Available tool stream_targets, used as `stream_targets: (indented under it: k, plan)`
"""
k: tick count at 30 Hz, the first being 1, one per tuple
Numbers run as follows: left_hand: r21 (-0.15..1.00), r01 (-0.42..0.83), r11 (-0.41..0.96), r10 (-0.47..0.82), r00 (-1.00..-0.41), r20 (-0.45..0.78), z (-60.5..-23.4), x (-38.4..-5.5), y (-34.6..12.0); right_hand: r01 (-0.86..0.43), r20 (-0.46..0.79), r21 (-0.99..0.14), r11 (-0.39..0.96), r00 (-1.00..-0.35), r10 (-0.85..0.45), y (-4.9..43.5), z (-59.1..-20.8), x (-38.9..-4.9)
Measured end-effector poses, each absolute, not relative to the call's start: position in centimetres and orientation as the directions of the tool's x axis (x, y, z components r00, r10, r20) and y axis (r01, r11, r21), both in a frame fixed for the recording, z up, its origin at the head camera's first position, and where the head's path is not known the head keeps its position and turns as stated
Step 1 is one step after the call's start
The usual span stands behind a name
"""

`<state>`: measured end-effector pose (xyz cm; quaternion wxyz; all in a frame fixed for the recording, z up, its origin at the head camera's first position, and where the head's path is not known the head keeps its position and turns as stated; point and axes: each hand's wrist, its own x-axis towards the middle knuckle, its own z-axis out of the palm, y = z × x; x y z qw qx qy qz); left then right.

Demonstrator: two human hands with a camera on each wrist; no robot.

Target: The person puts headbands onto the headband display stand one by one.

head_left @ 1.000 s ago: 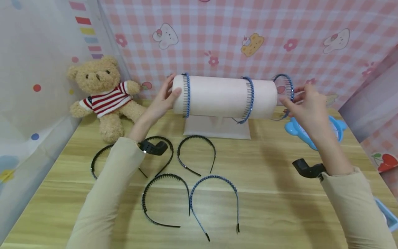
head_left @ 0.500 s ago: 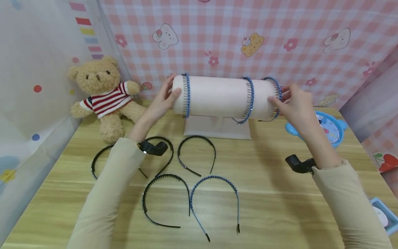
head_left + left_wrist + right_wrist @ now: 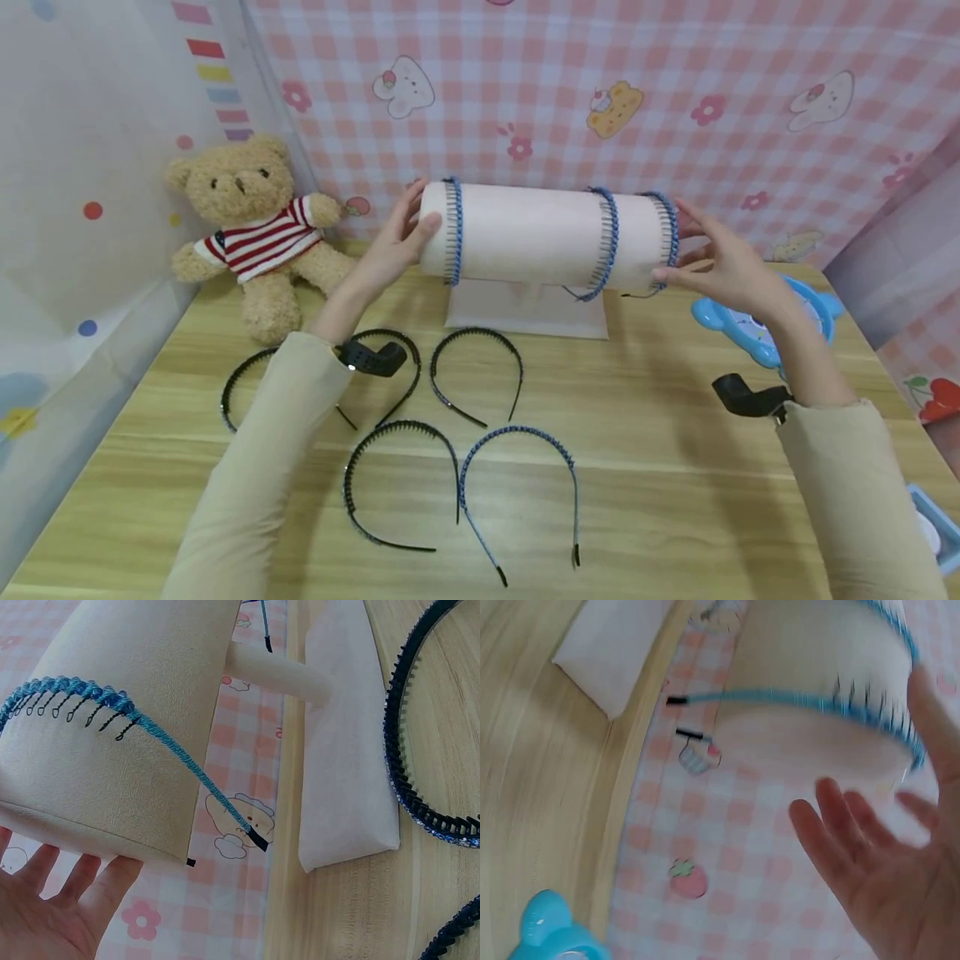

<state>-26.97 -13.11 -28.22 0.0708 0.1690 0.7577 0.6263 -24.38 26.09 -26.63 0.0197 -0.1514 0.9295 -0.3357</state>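
Note:
A white roll-shaped headband stand (image 3: 525, 233) stands at the back on a flat base. Blue toothed headbands sit round its left end (image 3: 456, 233), right of its middle (image 3: 613, 237) and at its right end (image 3: 671, 233). My left hand (image 3: 390, 246) holds the left end of the roll, thumb at the front; in the left wrist view its fingertips (image 3: 124, 870) meet the end face. My right hand (image 3: 727, 258) is spread beside the right end. In the right wrist view its fingers stand apart from the right headband (image 3: 802, 697), its thumb near the teeth.
A blue headband (image 3: 517, 431) and several black toothed headbands (image 3: 401, 425) lie on the wooden table (image 3: 637, 500). A teddy bear (image 3: 240, 217) sits at the back left. A blue bear-shaped item (image 3: 757, 342) lies under my right forearm, and a light-blue box (image 3: 933, 533) at the right edge.
My right hand has slid the third blue headband leftward onto the roll's right end, then loosened and spread its fingers. The left hand has kept its place on the roll.

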Motion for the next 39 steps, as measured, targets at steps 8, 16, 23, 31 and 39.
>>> stream_targets:
  k: [8,16,23,31,39]
  plan:
    - [0.971,0.173,0.163,0.352,-0.930,0.107,-28.6,-27.1,-13.0,-0.209,-0.160,-0.800,0.563,-0.829,-0.536,28.9,-26.9,-28.0]
    - [0.973,0.175,0.152,0.359,-0.927,0.111,-28.7,-27.1,-12.8,-0.206,-0.232,-0.748,0.631,-0.809,-0.540,28.3,-26.0,-29.2]
    - [0.969,0.181,0.165,0.353,-0.929,0.114,-28.5,-27.1,-13.0,-0.237,-0.234,-0.679,0.695,-0.827,-0.511,27.5,-25.4,-29.4]
    - [0.970,0.178,0.166,0.344,-0.932,0.112,-28.5,-27.1,-13.1,-0.327,-0.127,-0.680,0.656,-0.829,-0.544,25.8,-25.6,-29.7]
    - [0.973,0.176,0.152,0.347,-0.931,0.114,-28.6,-27.2,-13.3,-0.406,-0.038,-0.508,0.760,-0.871,-0.490,24.2,-25.0,-29.4]
